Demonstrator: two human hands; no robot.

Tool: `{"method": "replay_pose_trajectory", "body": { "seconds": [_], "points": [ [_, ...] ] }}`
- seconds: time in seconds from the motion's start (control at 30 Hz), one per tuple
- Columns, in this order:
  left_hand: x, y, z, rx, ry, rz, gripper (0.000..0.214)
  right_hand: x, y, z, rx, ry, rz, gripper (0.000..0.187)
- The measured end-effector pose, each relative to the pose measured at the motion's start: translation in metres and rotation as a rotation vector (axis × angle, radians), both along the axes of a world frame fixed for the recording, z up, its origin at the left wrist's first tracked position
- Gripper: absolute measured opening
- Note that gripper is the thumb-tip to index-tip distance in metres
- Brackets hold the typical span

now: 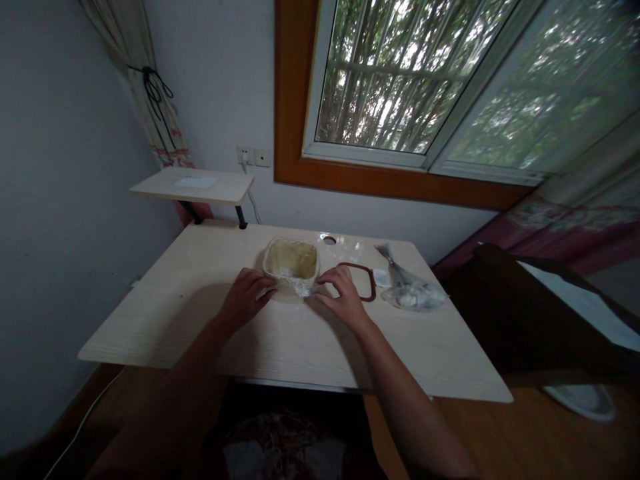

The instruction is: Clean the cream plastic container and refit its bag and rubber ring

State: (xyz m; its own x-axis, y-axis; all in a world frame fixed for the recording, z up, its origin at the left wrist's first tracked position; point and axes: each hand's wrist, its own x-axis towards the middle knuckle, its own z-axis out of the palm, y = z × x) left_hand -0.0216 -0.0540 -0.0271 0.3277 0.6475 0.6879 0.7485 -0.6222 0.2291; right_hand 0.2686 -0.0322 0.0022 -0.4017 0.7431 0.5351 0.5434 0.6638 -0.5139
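A small cream-coloured bin (291, 257) stands upright on the table, lined with a thin clear plastic bag (301, 287) whose edge is folded over the rim. My left hand (249, 293) pinches the bag's edge at the bin's near left corner. On the near right side, the fingers of my right hand (343, 293) are closed on the same bag. Just behind my right hand lies a brown rim ring (373, 285), flat on the table and partly hidden by that hand.
Right of the ring, a knotted clear bag with crumpled plastic inside (413, 293) lies beside a small white paper (381, 278). A raised shelf (225, 190) stands at the table's (300, 347) back left. A cable hole (329, 241) is behind the bin.
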Motion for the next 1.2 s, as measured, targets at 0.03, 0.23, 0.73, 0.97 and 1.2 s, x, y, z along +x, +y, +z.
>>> {"method": "replay_pose_trajectory", "body": {
  "seconds": [0.03,0.23,0.73,0.97,1.2],
  "points": [
    [0.0,0.001,0.0,0.004,0.022,-0.003,0.011,0.0,0.0,0.0,0.008,-0.022,0.006,0.02],
    [-0.005,0.002,-0.006,0.039,0.11,-0.023,0.009,0.002,0.0,-0.008,0.125,-0.152,0.062,0.013],
    [-0.037,0.009,-0.015,-0.07,0.257,-0.091,0.015,0.014,0.01,-0.026,0.112,-0.211,0.059,0.014],
    [-0.042,0.017,0.021,-0.159,-0.507,0.041,0.026,0.018,0.014,-0.009,0.069,0.349,-0.105,0.021],
    [-0.002,0.057,0.024,-0.481,-0.969,-0.442,0.082,-0.03,0.028,0.001,-0.185,0.582,0.215,0.122]
  ]
}}
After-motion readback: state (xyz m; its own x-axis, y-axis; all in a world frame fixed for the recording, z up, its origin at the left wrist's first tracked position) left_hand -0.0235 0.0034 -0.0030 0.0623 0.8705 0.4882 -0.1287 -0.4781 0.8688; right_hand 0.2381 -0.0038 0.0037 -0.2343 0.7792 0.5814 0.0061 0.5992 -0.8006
